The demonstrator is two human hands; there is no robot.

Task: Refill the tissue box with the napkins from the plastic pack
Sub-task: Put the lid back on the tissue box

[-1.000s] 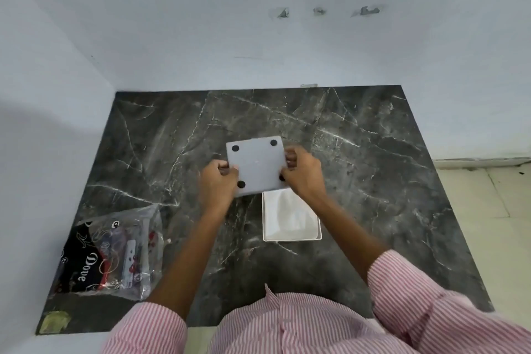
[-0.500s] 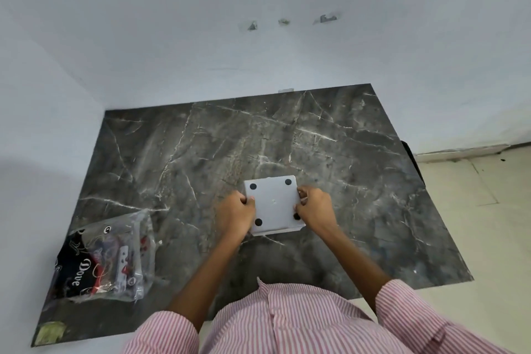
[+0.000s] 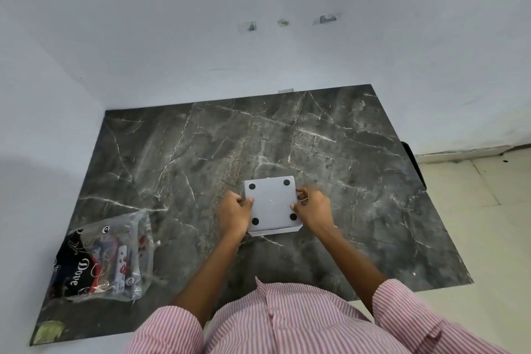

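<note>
head | left hand and right hand are gripping the tissue box, fingers clamped on its sides | box is sitting feet-up on the worktop | plastic pack is lying well apart, left

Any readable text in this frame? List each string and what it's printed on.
"Dove": white script on the black wrapper inside the clear plastic pack, reading sideways.
Other print on the pack's red and white contents: too blurred to read.
Grey tissue box, held by the left hand and right hand: four black dots, no text.
</note>
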